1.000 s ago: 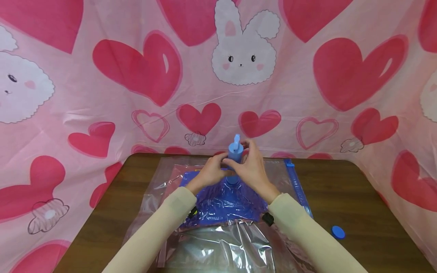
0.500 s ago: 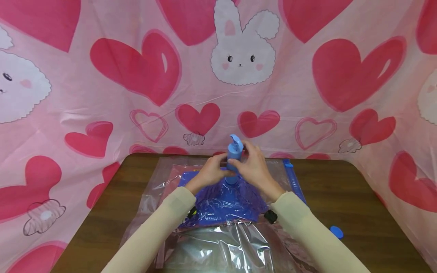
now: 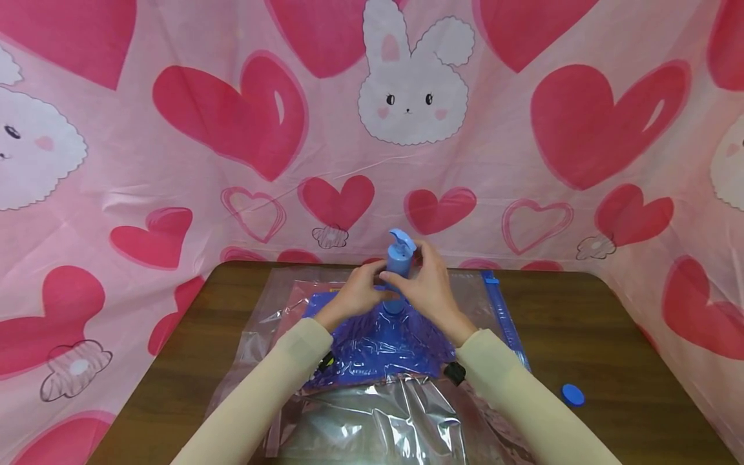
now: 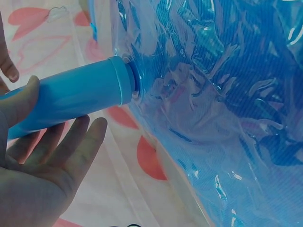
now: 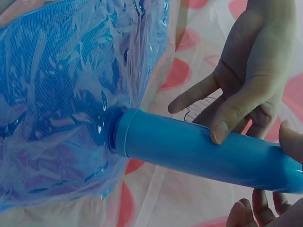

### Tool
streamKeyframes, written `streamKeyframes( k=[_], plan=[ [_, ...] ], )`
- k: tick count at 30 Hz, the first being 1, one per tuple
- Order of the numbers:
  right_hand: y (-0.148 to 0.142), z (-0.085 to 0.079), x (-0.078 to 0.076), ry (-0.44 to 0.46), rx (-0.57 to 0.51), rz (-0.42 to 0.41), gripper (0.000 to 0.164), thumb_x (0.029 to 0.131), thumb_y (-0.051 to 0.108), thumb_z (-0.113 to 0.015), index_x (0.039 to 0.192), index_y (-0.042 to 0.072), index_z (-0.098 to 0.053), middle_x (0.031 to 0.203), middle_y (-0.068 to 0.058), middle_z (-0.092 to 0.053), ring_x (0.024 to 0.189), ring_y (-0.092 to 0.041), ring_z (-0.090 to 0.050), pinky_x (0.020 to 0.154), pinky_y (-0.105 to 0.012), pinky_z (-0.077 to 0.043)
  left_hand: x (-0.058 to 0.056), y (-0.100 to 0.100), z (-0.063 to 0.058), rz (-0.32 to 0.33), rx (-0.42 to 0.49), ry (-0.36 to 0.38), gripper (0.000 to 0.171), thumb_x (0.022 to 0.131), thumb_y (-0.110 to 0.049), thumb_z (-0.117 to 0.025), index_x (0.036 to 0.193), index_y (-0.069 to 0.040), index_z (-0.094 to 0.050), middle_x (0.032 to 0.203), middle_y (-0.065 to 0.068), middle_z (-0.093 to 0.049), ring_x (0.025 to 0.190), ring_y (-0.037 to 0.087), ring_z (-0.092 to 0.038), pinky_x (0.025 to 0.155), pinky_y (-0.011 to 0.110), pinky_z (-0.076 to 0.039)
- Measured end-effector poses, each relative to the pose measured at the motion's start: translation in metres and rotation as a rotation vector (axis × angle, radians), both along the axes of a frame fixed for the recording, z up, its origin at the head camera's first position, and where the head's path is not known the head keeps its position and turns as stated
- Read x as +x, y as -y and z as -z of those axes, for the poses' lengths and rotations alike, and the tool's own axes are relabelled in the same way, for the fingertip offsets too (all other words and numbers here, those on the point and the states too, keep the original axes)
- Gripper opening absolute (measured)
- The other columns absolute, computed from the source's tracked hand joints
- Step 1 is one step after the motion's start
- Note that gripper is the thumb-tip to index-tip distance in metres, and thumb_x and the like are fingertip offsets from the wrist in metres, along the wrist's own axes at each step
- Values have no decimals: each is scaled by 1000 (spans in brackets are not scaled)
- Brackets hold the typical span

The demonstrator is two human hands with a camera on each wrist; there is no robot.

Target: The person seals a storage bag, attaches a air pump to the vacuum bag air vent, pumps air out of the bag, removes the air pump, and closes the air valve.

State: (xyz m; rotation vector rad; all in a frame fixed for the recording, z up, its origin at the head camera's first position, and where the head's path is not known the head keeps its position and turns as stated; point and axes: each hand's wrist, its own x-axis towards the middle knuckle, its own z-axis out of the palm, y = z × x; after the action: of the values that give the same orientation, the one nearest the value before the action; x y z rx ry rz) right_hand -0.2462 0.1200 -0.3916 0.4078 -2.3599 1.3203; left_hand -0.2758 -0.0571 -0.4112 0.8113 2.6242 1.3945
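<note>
A blue hand pump (image 3: pixel 400 258) stands upright against the round valve of a clear vacuum storage bag (image 3: pixel 366 420), which has blue ribbed fabric (image 4: pixel 227 61) inside. My left hand (image 3: pixel 357 294) holds the pump from the left; in the left wrist view its thumb lies on one side of the cylinder and its fingers on the other. From the right, my right hand (image 3: pixel 429 284) grips the upper barrel between thumb and fingers. The pump's curved handle (image 3: pixel 401 237) sticks up above both hands. In both wrist views the barrel's rim meets the bag at the valve.
A blue round cap (image 3: pixel 572 394) lies on the brown wooden table (image 3: pixel 587 336) at the right. The bag's blue zip edge (image 3: pixel 502 320) runs along its right side. Behind the table hangs a pink curtain (image 3: pixel 494 148) with hearts and rabbits.
The pump's handle has turned from facing nearly edge-on to showing its curve sideways. Both hands have stayed on the pump with small shifts. The bag lies in the same place.
</note>
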Motion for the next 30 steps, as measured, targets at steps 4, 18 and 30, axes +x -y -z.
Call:
streamKeyframes(
  k=[4, 18, 30],
  plan=[
    [1, 1, 0, 14, -9, 21, 59, 83, 24, -93, 125, 3, -59, 108, -14, -64, 100, -32, -60, 84, -46, -49, -1, 0, 1, 2, 0, -8, 61, 91, -8, -84, 146, -7, -59, 142, 13, -64, 127, 36, -64, 99, 51, -54],
    [-4, -4, 2, 62, 3, -25, 67, 88, 14, -87, 144, -1, -53, 135, -21, -63, 124, -39, -62, 100, -59, -50, -3, -1, 1, -2, -10, 14, 61, 91, -6, -83, 147, -7, -59, 142, 12, -64, 125, 38, -65, 96, 47, -56],
    [3, -1, 0, 21, 34, 17, 68, 84, 25, -92, 135, -2, -56, 122, -17, -60, 113, -39, -58, 93, -51, -49, -1, -3, 1, -5, -23, -16, 57, 90, -12, -86, 142, -7, -62, 136, 10, -67, 125, 34, -65, 101, 50, -54]
  ],
)
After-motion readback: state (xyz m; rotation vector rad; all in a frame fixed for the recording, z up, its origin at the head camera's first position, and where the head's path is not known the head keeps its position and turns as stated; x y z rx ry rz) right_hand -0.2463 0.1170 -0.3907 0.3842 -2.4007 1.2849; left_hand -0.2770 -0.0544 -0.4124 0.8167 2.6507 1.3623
